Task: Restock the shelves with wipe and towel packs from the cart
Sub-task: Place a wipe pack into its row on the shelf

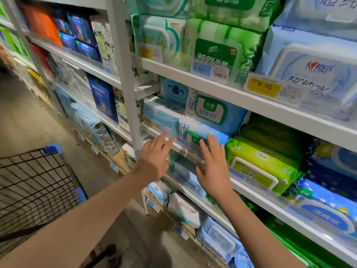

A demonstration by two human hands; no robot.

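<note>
L hand (154, 157) & R hand (214, 171): grips empty, fingers straight, by glossy blue wipe pack (195, 128).

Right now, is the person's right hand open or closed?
Open: the right hand has straight, spread fingers and holds nothing.

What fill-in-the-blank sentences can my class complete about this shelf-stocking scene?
1. The left hand and the right hand are both open and hold ____.
2. The yellow price tag reads 9 ____.
3. The wire cart stands on the person's ____ side.
4. The lime-green wipe pack lies to the ____ of the right hand.
Missing words: nothing; 90; left; right.
</note>
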